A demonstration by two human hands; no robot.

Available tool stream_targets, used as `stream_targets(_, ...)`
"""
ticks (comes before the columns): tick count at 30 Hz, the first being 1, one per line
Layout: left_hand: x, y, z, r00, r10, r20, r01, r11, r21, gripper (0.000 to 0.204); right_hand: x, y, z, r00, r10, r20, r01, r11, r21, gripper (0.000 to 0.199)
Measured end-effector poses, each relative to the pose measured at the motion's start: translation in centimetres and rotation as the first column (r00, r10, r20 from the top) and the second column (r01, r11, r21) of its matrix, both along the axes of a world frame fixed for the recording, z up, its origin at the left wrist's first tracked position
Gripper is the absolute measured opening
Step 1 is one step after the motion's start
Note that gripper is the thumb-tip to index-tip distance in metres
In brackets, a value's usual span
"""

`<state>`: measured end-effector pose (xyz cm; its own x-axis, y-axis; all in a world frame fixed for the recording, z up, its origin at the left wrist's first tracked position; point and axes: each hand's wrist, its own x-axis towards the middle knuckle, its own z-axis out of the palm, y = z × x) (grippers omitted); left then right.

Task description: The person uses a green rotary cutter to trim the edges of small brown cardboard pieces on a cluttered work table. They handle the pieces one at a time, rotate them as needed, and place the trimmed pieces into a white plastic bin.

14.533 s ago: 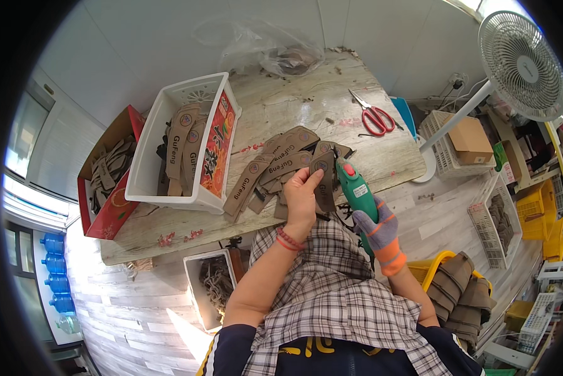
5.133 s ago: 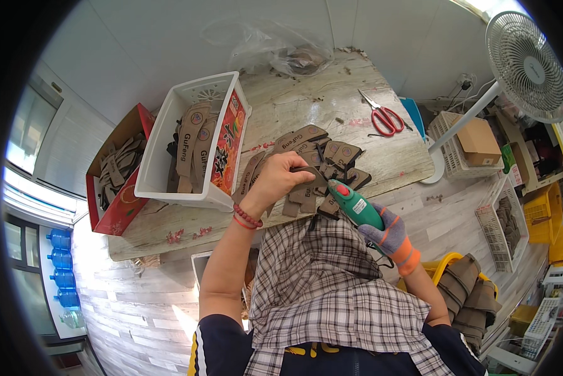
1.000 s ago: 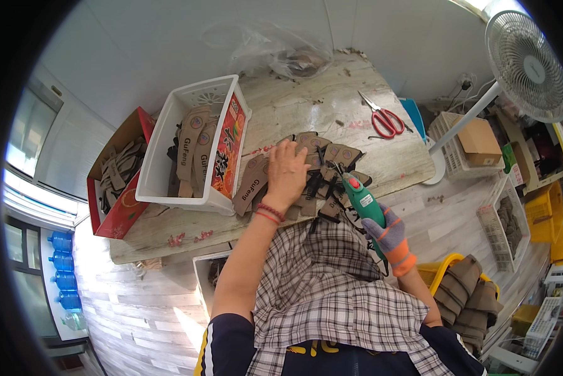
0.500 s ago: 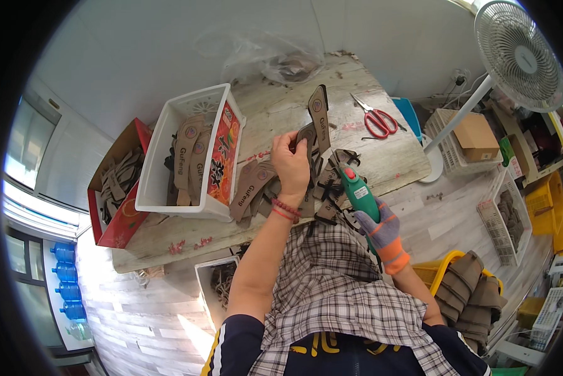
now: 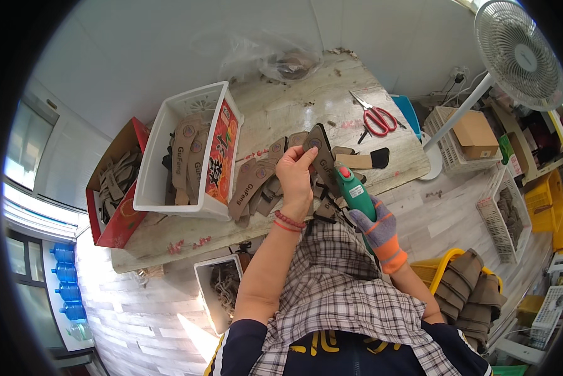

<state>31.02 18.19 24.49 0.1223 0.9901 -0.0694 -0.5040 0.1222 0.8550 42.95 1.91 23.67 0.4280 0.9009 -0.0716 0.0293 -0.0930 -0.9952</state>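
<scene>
— Left hand (image 5: pixel 296 178)?
— My fingers pinch a brown insole piece (image 5: pixel 322 156), lifted above the table (image 5: pixel 294 106).
— Right?
— My gloved right hand (image 5: pixel 377 227) is wrapped around the green rotary tool (image 5: pixel 354 191), just beside it.

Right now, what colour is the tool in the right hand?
Green with a red button, seen in the head view: tool, right hand.

bright, even daylight from the window (image 5: pixel 40 169) at left, soft shadows, sharp centre, strong fisheye bending and black rim.
</scene>
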Motion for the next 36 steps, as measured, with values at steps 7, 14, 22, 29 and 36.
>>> stream_targets(7,-0.4,-1.2,-0.7,0.996,-0.087,0.015,0.087,0.994,-0.069,0.005,0.5,-0.3,-0.2,0.999,0.039,0.033,-0.039,0.999,0.017,0.043)
stream_targets(14,-0.8,-2.1,-2.6,0.991,-0.134,-0.01,0.132,0.986,-0.103,0.005,0.4,-0.3,-0.1,0.998,0.042,-0.041,-0.042,0.999,0.007,0.047)
stream_targets(22,-1.2,-3.4,-2.8,0.98,-0.191,-0.052,0.184,0.976,-0.119,0.005,0.1,-0.3,0.3,0.998,0.031,-0.047,-0.029,0.999,0.042,0.04)
stream_targets(29,-2.2,-3.3,-2.0,0.973,-0.158,-0.168,0.159,0.987,-0.009,0.011,0.7,-0.5,0.1,0.998,0.056,-0.035,-0.055,0.998,0.029,0.04)
stream_targets(36,-3.6,-1.6,-1.6,0.926,-0.063,-0.373,0.135,0.976,0.169,0.017,1.4,-1.0,0.3,0.996,0.091,0.022,-0.09,0.994,-0.056,0.05)
